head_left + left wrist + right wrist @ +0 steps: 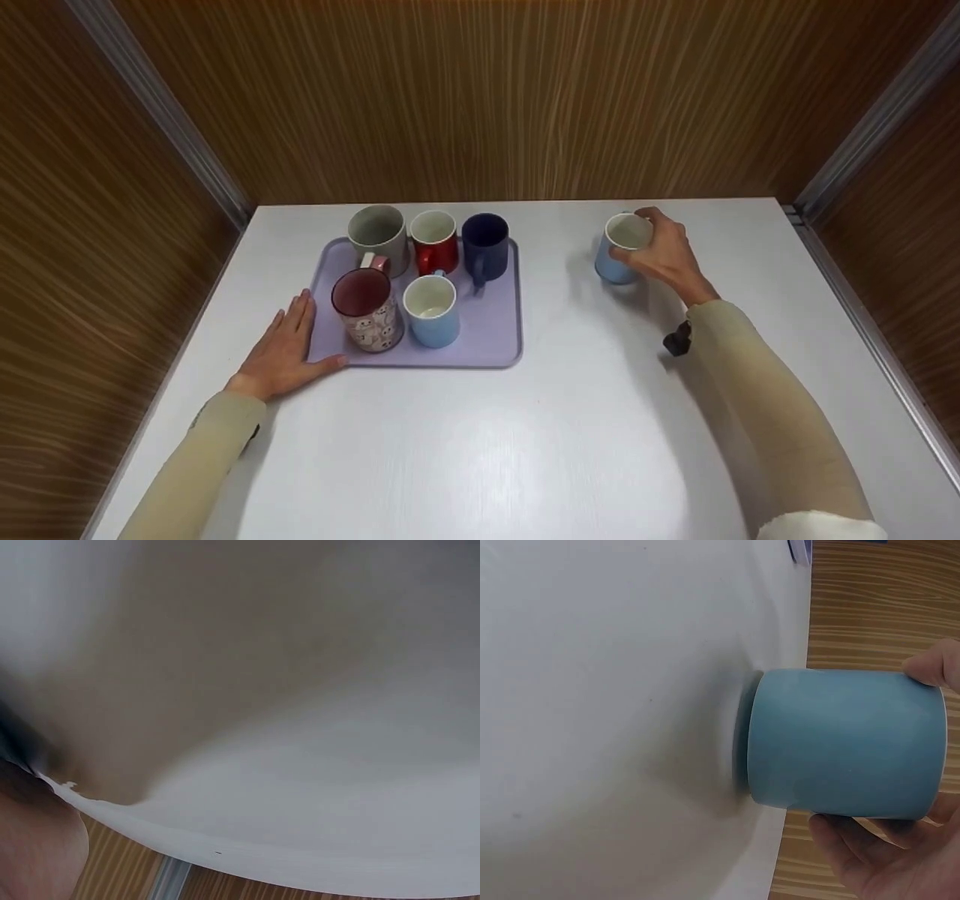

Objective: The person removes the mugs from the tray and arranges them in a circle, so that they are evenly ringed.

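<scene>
My right hand grips a light blue mug near its rim, thumb on one side and fingers on the other. In the right wrist view the same blue mug is upright at the white table; whether its base touches cannot be told. At the left edge of a lilac tray lies my left hand, fingers extended and thumb along the front corner. On that tray stand a grey mug, a red mug, a navy mug, a patterned mug with maroon interior, and another light blue mug.
The white table is bounded by a wood-grain panel at the back and similar panels on both sides. Metal strips run along the corners. The left wrist view shows mostly tabletop and shadow.
</scene>
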Action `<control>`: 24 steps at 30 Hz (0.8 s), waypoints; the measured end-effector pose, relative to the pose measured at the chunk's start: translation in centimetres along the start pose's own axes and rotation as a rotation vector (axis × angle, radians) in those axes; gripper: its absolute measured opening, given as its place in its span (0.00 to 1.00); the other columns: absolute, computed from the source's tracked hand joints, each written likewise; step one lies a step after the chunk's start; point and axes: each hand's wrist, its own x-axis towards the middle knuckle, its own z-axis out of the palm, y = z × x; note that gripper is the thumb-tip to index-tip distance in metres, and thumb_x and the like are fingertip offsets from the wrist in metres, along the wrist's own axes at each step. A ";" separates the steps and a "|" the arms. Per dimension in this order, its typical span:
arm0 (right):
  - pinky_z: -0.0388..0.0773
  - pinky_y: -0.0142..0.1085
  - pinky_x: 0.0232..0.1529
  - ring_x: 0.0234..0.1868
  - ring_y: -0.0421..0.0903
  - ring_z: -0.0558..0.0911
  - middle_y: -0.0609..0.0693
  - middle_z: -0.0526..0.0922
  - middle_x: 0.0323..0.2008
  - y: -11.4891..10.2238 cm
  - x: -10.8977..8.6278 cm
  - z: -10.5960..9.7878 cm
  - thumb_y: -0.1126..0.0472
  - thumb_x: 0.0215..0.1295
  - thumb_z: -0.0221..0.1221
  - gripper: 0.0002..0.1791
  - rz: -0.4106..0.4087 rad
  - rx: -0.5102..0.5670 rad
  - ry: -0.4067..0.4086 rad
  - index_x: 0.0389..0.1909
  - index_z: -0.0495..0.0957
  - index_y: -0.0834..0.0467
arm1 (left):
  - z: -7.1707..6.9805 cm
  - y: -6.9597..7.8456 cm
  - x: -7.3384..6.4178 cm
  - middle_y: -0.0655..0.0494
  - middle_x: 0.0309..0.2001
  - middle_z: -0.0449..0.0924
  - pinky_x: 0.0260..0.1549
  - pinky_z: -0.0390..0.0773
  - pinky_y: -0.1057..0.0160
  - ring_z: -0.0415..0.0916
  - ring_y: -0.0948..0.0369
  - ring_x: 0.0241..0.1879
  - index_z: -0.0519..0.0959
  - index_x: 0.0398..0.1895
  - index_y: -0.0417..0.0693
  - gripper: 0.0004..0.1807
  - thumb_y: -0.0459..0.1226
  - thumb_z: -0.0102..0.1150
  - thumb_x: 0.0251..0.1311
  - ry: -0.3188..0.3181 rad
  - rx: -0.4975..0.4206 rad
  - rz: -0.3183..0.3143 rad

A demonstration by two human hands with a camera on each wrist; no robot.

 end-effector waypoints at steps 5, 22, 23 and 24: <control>0.75 0.68 0.68 0.67 0.68 0.76 0.68 0.75 0.68 0.3 0.0 0.0 0.44 0.61 0.73 0.48 -0.003 0.005 0.011 0.75 0.65 0.64 | 0.0 0.2 0.0 0.37 0.88 0.35 0.84 0.42 0.38 0.35 0.40 0.87 0.41 0.86 0.32 0.69 0.73 0.57 0.63 0.005 0.001 -0.002; 0.77 0.65 0.63 0.66 0.67 0.74 0.68 0.77 0.65 0.5 -0.1 0.2 0.43 0.61 0.72 0.48 -0.017 0.005 0.013 0.75 0.66 0.62 | 0.2 0.0 0.1 0.38 0.88 0.35 0.85 0.43 0.39 0.36 0.41 0.87 0.41 0.86 0.33 0.69 0.74 0.56 0.63 0.013 0.001 -0.006; 0.77 0.66 0.63 0.66 0.67 0.74 0.68 0.76 0.66 0.4 -0.1 0.2 0.43 0.61 0.72 0.48 -0.017 0.004 0.011 0.76 0.66 0.62 | 0.2 0.0 0.1 0.38 0.88 0.35 0.85 0.43 0.39 0.36 0.41 0.87 0.41 0.86 0.33 0.69 0.74 0.57 0.63 0.013 0.000 -0.007; 0.77 0.66 0.64 0.66 0.67 0.74 0.68 0.76 0.66 0.4 0.0 0.3 0.43 0.61 0.72 0.48 -0.015 0.003 0.007 0.76 0.65 0.62 | 0.2 0.0 0.0 0.38 0.88 0.35 0.85 0.43 0.39 0.36 0.41 0.87 0.41 0.86 0.33 0.69 0.74 0.57 0.63 0.012 -0.002 -0.008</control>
